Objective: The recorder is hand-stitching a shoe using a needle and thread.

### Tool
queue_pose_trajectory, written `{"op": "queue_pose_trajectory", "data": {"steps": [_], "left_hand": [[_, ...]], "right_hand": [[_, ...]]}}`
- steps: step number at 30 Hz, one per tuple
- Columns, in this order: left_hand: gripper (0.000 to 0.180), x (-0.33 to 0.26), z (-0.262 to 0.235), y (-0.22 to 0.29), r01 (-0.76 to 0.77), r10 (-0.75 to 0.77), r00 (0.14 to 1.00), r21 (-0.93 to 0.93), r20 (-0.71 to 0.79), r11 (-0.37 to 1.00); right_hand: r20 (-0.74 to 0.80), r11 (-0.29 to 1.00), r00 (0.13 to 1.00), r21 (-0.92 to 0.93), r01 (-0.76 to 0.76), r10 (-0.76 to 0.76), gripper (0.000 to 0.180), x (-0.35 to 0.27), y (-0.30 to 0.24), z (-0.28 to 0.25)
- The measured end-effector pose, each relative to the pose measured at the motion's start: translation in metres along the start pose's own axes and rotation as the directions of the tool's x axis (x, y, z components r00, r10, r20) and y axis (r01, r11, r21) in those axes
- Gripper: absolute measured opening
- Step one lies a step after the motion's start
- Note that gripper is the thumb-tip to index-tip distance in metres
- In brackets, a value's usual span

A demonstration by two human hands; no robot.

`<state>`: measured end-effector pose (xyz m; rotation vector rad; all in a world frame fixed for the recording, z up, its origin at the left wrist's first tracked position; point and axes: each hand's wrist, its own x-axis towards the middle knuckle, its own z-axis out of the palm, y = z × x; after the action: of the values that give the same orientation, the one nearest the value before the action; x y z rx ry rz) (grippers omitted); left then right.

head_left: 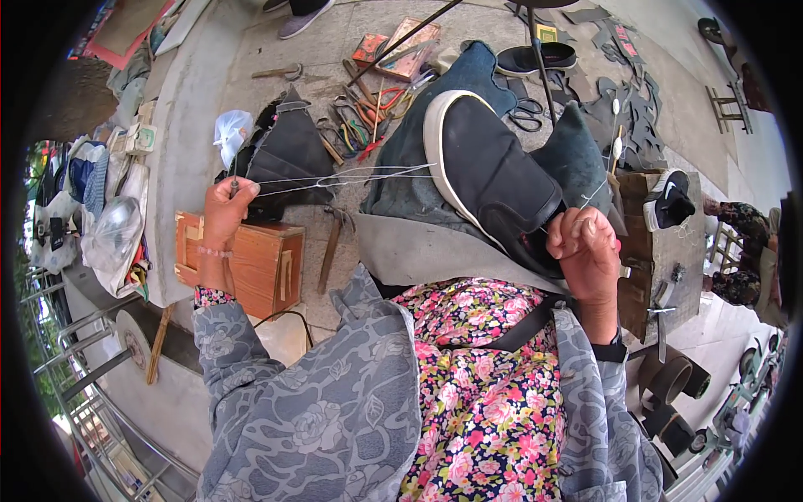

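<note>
A black shoe (493, 176) with a white sole edge rests sole-up on my lap, over a grey apron. My right hand (585, 251) is closed at the shoe's near end, pinching white thread there. My left hand (224, 213) is raised far out to the left, fist closed on a thin metal awl or needle, pulling the white thread (351, 176) taut. Double strands run from that hand across to the shoe.
A wooden box (251, 259) sits by my left knee with a hammer (333, 243) beside it. Pliers, scissors and other tools (368, 117) lie on the pavement ahead. A wooden stand (661, 243) with a small shoe is at right. Metal railing is at lower left.
</note>
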<state>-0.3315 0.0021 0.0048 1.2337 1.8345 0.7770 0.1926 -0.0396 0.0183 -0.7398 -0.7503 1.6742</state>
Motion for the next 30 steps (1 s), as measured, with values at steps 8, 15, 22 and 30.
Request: {"op": "queue_pose_trajectory", "data": {"steps": [8, 15, 22, 30], "left_hand": [[0.015, 0.022, -0.024, -0.123, 0.270, -0.295, 0.921, -0.127, -0.253, 0.954], [0.016, 0.014, -0.012, -0.198, 0.279, -0.285, 0.904, -0.064, -0.318, 0.958], [0.028, 0.009, 0.028, -0.127, 0.123, -0.121, 0.992, 0.308, -0.025, 0.943], [0.044, -0.041, 0.165, 0.114, 0.167, 0.192, 0.858, -0.611, 0.477, 0.774]], "right_hand": [[-0.391, 0.932, 0.919, 0.347, 0.102, 0.045, 0.021, -0.079, -0.057, -0.143], [-0.693, 0.984, 0.718, 0.081, 0.157, -0.058, 0.022, -0.156, -0.077, -0.284], [-0.465, -0.016, 0.856, -0.877, -0.481, -0.228, 0.037, -0.059, -0.068, -0.175], [-0.091, 0.344, 0.989, -0.931, -0.126, 0.115, 0.065, -0.006, -0.049, -0.010]]}}
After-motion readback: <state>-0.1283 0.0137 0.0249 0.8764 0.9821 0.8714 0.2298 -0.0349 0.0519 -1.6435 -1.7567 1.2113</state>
